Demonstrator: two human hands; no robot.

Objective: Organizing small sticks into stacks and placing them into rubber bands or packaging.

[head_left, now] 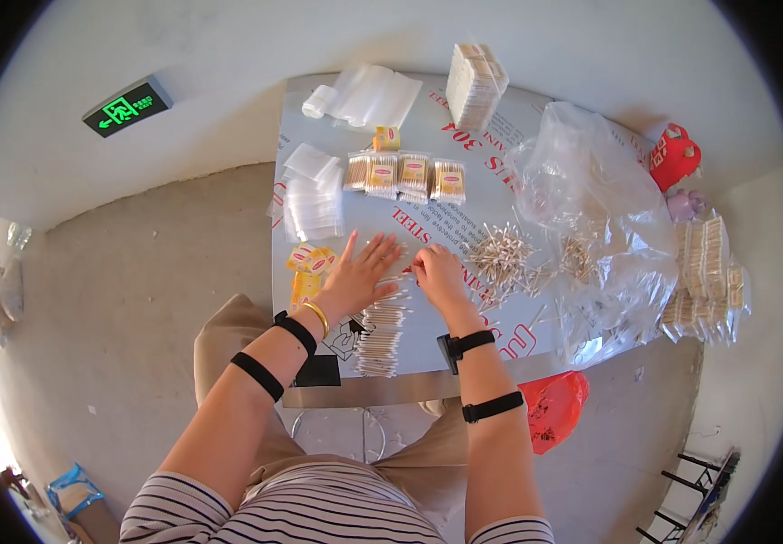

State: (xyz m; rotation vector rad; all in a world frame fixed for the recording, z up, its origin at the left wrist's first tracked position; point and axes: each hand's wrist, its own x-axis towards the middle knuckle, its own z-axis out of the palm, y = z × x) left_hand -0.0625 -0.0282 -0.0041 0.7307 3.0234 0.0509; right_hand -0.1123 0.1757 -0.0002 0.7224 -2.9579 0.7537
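Note:
My left hand (361, 272) lies spread and flat over the top of a row of cotton swabs (379, 340), which are laid crosswise in a column toward the table's near edge. Just right of it, the fingers of my right hand (439, 272) are pinched together; whatever they hold is too small to make out. A loose heap of cotton swabs (503, 257) lies to the right of that hand. Yellow-and-white printed cards (310, 260) sit beside my left wrist. Farther back stand filled packs of cotton swabs (414, 174) side by side, with a small yellow card stack (387, 138) behind them.
Clear plastic sleeves (314, 204) and more bags (375, 95) lie at the table's left and back. A stack of packs (477, 86) stands at the far edge. A large clear bag (604, 236) covers the right side, near piled packs (704, 276). A red bag (556, 412) hangs below.

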